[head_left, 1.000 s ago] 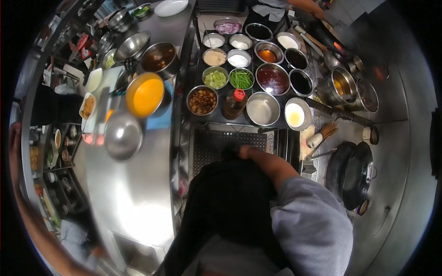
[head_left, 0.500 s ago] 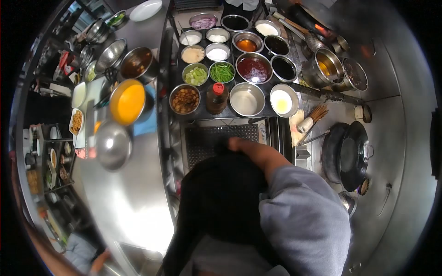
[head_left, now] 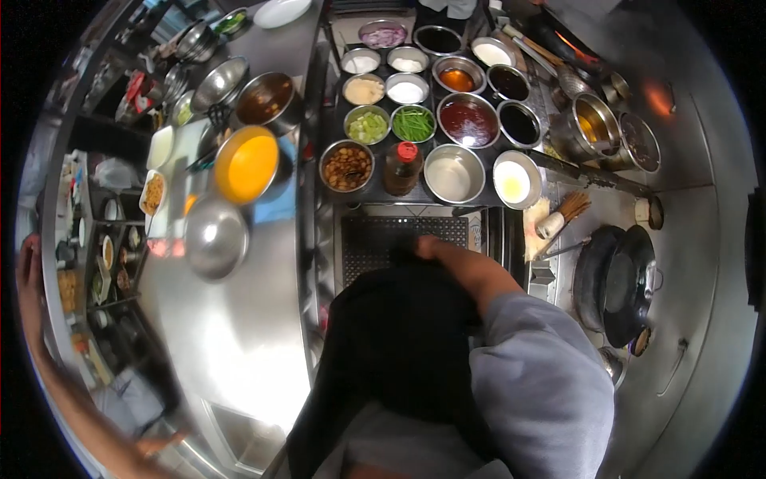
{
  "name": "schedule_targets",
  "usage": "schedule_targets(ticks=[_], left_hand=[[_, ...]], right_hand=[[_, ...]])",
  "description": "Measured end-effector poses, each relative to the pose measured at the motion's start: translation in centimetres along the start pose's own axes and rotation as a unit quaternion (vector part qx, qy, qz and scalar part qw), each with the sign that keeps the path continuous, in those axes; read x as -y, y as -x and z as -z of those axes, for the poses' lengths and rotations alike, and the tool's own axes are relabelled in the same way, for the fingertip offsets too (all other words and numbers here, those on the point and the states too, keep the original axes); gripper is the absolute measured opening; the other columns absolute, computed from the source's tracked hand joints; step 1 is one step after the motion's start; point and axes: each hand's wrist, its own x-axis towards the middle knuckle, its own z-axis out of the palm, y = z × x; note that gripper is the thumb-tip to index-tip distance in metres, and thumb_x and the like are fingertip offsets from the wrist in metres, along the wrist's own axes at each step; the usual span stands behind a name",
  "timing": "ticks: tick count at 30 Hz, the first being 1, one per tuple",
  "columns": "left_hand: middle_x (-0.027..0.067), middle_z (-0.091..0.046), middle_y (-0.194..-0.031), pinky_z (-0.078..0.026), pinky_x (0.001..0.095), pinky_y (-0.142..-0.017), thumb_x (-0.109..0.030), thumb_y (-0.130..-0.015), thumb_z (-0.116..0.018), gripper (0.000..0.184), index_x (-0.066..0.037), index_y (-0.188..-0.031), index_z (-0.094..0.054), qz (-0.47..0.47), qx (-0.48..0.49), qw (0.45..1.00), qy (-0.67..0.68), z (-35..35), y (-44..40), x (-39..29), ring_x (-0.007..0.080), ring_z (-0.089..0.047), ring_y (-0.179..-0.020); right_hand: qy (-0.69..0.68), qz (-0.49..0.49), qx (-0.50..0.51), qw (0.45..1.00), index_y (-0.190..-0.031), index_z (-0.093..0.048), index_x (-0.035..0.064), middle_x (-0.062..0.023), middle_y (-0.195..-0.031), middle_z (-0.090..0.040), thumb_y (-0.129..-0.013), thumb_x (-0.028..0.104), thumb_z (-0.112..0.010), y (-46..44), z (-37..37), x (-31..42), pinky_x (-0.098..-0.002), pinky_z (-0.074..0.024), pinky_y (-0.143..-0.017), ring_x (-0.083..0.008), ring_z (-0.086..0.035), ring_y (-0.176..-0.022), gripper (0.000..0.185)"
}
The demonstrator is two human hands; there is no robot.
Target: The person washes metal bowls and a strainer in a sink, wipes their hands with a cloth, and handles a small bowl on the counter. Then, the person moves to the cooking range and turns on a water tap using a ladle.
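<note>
My left hand (head_left: 30, 259) is at the far left edge of the view, its forearm rising from the lower left. It lies beside the pale upright edge of a shelved unit (head_left: 120, 295) holding small dishes; its fingers are small and distorted, so whether they grip that edge is unclear. My right hand (head_left: 428, 247) is in front of my black apron (head_left: 407, 335), above a black perforated floor mat (head_left: 367, 247). Its fingers look curled against something dark, possibly cloth, which I cannot make out. A sauce bottle with a red cap (head_left: 403, 168) stands beyond that hand.
Ahead, a rack carries steel bowls of chopped scallion (head_left: 367, 124), green strips (head_left: 413, 123) and red sauce (head_left: 468, 120). Leftward, a steel counter (head_left: 263, 311) holds a bowl of orange liquid (head_left: 247, 164) and an overturned-looking bowl (head_left: 216, 238). Woks (head_left: 629, 279) stand right, flames (head_left: 578, 46) beyond.
The whole view has shifted, with the counter and bowls now further right. My left forearm and hand have risen into view along the left edge. My right hand keeps its place against my front.
</note>
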Motion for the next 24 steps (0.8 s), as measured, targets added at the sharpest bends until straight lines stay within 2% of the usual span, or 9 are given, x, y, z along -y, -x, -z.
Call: schedule_targets(ticks=[3, 7, 10, 13, 16, 18, 19, 22, 24], left_hand=[[0.0132, -0.043, -0.142, -0.029, 0.0376, -0.110, -0.025, -0.100, -0.044, 0.041, -0.014, -0.139, -0.046, -0.022, 0.001, 1.000, -0.019, -1.2, 0.0, 3.5, 0.0289, -0.041, -0.129], [0.0085, -0.035, -0.151, -0.024, 0.0351, -0.115, -0.017, -0.101, -0.040, 0.045, -0.016, -0.146, -0.039, -0.037, 0.008, 0.999, -0.030, -2.2, 0.0, 5.7, 0.0264, -0.036, -0.137], [0.0114, -0.041, -0.145, -0.029, 0.0360, -0.110, -0.022, -0.100, -0.043, 0.042, -0.014, -0.142, -0.044, -0.021, 0.003, 1.000, -0.014, -1.8, 0.1, 4.5, 0.0276, -0.040, -0.131], [0.0142, -0.046, -0.138, -0.033, 0.0368, -0.106, -0.026, -0.099, -0.046, 0.040, -0.012, -0.137, -0.048, -0.002, -0.003, 1.000, 0.015, -1.0, 0.5, 1.8, 0.0287, -0.045, -0.124], [0.0171, -0.051, -0.131, -0.037, 0.0377, -0.101, -0.030, -0.098, -0.048, 0.040, -0.010, -0.132, -0.052, 0.023, 0.000, 0.998, 0.062, -0.4, 1.1, -1.8, 0.0298, -0.049, -0.118], [0.0190, -0.055, -0.127, -0.040, 0.0382, -0.098, -0.032, -0.097, -0.050, 0.040, -0.009, -0.129, -0.055, 0.047, 0.003, 0.994, 0.099, 0.4, 1.6, -4.6, 0.0305, -0.052, -0.113], [0.0199, -0.057, -0.125, -0.042, 0.0385, -0.096, -0.034, -0.097, -0.051, 0.040, -0.008, -0.128, -0.056, 0.062, 0.005, 0.991, 0.119, 0.9, 1.9, -5.9, 0.0309, -0.054, -0.111], [0.0228, -0.062, -0.118, -0.046, 0.0393, -0.092, -0.038, -0.096, -0.054, 0.042, -0.006, -0.123, -0.060, 0.117, 0.018, 0.977, 0.179, 1.7, 2.3, -9.1, 0.0320, -0.058, -0.105], [0.0213, -0.063, -0.117, -0.049, 0.0377, -0.087, -0.037, -0.096, -0.054, 0.041, -0.006, -0.123, -0.061, 0.113, 0.014, 0.977, 0.181, 1.7, 1.8, -8.2, 0.0298, -0.059, -0.104]], right_hand=[[-0.055, -0.035, -0.029, 0.997, -0.105, -0.069, 0.0072, -0.0185, -0.112, -0.066, -0.088, 0.031, -0.049, 0.7, 0.0, 0.3, -0.0436, -0.0507, -0.091, -0.0339, -0.063, -0.104, 0.035], [0.029, 0.053, -0.033, 0.998, -0.100, -0.070, 0.0024, -0.0204, -0.109, -0.066, -0.088, 0.025, -0.048, -0.8, -0.7, -0.1, -0.0457, -0.0515, -0.087, -0.0371, -0.064, -0.100, 0.034], [0.068, 0.082, -0.017, 0.994, -0.100, -0.070, 0.0026, -0.0207, -0.108, -0.066, -0.088, 0.023, -0.046, 0.2, 0.0, 0.3, -0.0463, -0.0516, -0.087, -0.0371, -0.064, -0.098, 0.034], [0.037, 0.047, -0.004, 0.998, -0.100, -0.070, 0.0031, -0.0213, -0.108, -0.066, -0.088, 0.021, -0.045, 1.3, 0.5, 1.4, -0.0467, -0.0516, -0.087, -0.0365, -0.064, -0.100, 0.033], [0.084, 0.052, 0.029, 0.995, -0.105, -0.069, 0.0041, -0.0205, -0.112, -0.065, -0.088, 0.023, -0.046, 1.4, -0.1, 0.9, -0.0466, -0.0512, -0.089, -0.0365, -0.063, -0.103, 0.034], [0.017, 0.036, -0.023, 0.999, -0.098, -0.070, 0.0084, -0.0193, -0.106, -0.067, -0.086, 0.032, -0.051, 0.1, -2.0, 0.2, -0.0472, -0.0530, -0.084, -0.0364, -0.065, -0.096, 0.032], [0.019, 0.035, -0.020, 0.999, -0.098, -0.070, 0.0084, -0.0193, -0.106, -0.067, -0.086, 0.032, -0.051, -0.6, -2.9, -0.4, -0.0472, -0.0530, -0.084, -0.0364, -0.065, -0.096, 0.032], [0.039, 0.057, -0.012, 0.998, -0.104, -0.069, 0.0099, -0.0195, -0.107, -0.066, -0.087, 0.032, -0.051, -1.0, -4.6, -1.2, -0.0473, -0.0518, -0.086, -0.0366, -0.064, -0.099, 0.033], [0.030, 0.059, -0.002, 0.998, -0.110, -0.068, 0.0120, -0.0190, -0.110, -0.066, -0.089, 0.033, -0.049, -0.4, -5.0, -1.4, -0.0470, -0.0505, -0.089, -0.0360, -0.063, -0.102, 0.036]])
